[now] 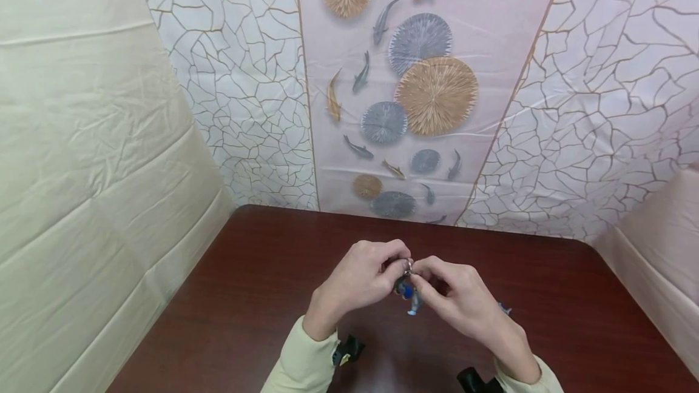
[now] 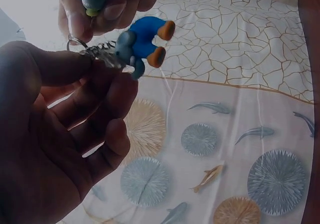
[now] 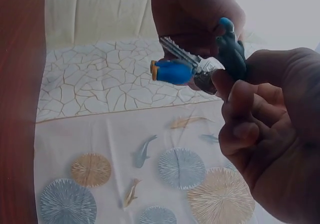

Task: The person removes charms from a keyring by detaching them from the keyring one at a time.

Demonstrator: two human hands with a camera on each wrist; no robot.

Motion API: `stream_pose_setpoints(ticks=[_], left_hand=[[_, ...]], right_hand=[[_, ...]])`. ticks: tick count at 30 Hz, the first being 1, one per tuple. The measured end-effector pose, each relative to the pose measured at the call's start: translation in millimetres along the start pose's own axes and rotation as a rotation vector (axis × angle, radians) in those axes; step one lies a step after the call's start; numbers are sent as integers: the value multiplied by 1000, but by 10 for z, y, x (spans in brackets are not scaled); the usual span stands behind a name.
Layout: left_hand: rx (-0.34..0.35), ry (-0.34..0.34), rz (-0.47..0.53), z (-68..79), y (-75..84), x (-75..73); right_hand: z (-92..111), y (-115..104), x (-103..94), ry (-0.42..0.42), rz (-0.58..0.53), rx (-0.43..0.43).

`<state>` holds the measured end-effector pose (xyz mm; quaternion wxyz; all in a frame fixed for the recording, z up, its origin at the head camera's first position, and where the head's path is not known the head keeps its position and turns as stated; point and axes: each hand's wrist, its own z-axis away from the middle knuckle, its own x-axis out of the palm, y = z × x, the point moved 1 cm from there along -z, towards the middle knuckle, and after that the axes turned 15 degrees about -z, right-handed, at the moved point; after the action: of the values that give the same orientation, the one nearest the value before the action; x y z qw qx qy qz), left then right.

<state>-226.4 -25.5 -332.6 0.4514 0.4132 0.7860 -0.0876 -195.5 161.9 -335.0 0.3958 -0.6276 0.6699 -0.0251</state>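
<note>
Both hands meet above the table, in the middle of the head view. The left hand (image 1: 363, 278) pinches a metal key ring (image 2: 75, 42) and its short chain between thumb and forefinger. A small figure charm (image 2: 145, 33) with blue legs and orange feet hangs from that chain. A notched silver key (image 3: 179, 52) sticks out beside it in the right wrist view. Close against the ring, the right hand (image 1: 459, 296) pinches a second charm (image 3: 231, 54), grey-blue with a lighter blue tip. The fingers partly hide where this charm and the ring meet.
A dark red-brown table (image 1: 262, 259) lies under the hands. On it, mostly hidden behind the right wrist, is a small light-blue object (image 1: 505, 309). A patterned cloth (image 1: 377, 156) hangs behind the table's far edge; plain cream cloth (image 1: 109, 168) hangs at the left.
</note>
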Motion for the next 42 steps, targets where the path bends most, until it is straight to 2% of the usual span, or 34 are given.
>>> stream_pose_setpoints(ticks=[11, 20, 29, 38, 42], left_hand=[[49, -53, 60, 11, -6, -15], [53, -114, 103, 15, 10, -28], [57, -140, 132, 18, 28, -51], [112, -121, 126, 24, 29, -63], [129, -70, 160, 17, 41, -65]], right_hand=[[28, -35, -51, -45, -118, 49], [29, -71, -40, -31, -130, -7], [39, -99, -6, -7, -177, -26], [43, -123, 3, 10, -181, -40], [37, -113, -22, 24, -195, -59]])
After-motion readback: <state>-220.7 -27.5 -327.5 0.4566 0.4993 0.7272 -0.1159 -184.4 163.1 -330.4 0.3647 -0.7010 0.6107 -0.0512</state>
